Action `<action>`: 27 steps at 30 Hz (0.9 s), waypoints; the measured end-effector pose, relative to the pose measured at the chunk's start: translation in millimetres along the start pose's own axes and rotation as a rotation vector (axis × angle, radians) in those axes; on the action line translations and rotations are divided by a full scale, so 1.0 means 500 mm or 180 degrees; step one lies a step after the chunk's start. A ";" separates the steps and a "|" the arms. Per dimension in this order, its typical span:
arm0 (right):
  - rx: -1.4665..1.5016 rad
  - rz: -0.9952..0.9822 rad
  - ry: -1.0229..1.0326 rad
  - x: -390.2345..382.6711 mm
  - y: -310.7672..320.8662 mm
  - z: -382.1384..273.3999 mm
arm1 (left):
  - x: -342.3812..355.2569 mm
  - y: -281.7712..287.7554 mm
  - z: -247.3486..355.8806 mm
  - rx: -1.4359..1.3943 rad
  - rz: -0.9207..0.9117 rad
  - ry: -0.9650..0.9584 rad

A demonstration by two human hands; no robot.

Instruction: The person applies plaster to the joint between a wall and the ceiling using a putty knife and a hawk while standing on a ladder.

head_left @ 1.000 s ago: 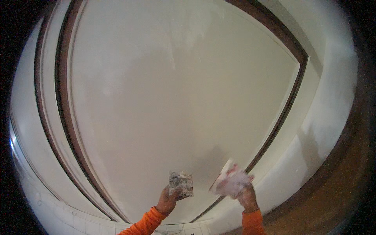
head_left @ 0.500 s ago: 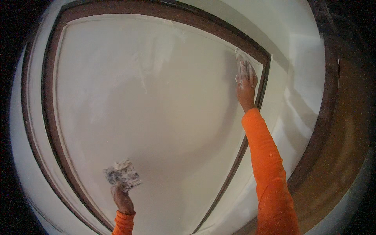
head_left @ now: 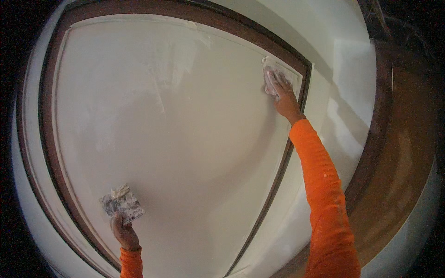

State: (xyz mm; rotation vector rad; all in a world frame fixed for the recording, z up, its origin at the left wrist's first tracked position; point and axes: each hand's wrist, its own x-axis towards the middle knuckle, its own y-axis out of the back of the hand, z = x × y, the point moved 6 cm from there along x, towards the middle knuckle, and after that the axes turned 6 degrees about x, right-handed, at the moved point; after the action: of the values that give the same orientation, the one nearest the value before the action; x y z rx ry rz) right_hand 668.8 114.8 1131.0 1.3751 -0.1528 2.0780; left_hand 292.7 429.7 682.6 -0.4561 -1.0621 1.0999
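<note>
A large white wall panel (head_left: 176, 129) fills the view, framed by a dark brown moulding (head_left: 46, 139). My right hand (head_left: 280, 90), arm stretched up in an orange sleeve, presses a flat putty blade (head_left: 269, 69) against the panel near its upper right corner. My left hand (head_left: 123, 231) is low at the left and holds a small metal scraper (head_left: 122, 204) smeared with white putty, its blade tilted and close to the panel.
Streaks of lighter, fresh putty (head_left: 181, 51) show across the upper part of the panel. Outside the moulding lies a white wall band (head_left: 343, 92), then a brown wooden surface (head_left: 403, 153) at the right.
My right hand rose from beside my left hand to the panel's upper right corner, then slid slightly down. The view tilted so the panel's top edge came into sight.
</note>
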 end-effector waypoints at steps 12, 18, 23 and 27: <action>0.1130 -0.0386 -0.1822 -0.056 0.147 0.092 | 0.049 -0.005 0.073 0.0001 -0.0726 -0.0185; 0.1243 0.0248 -0.2399 0.013 0.163 0.085 | 0.039 -0.042 0.117 0.0064 -0.0663 -0.0134; 0.2102 0.0032 -0.2764 0.050 0.156 0.006 | 0.073 0.010 0.098 0.0342 -0.0637 0.0035; 0.1428 -0.0247 -0.2804 0.100 0.175 -0.045 | 0.087 0.003 0.108 0.0335 -0.0787 -0.0060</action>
State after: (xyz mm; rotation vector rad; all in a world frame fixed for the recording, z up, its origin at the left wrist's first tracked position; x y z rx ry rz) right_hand 589.6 77.0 1184.9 2.4518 0.0124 1.3467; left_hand 247.6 459.1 726.4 -0.2238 -1.0413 0.9363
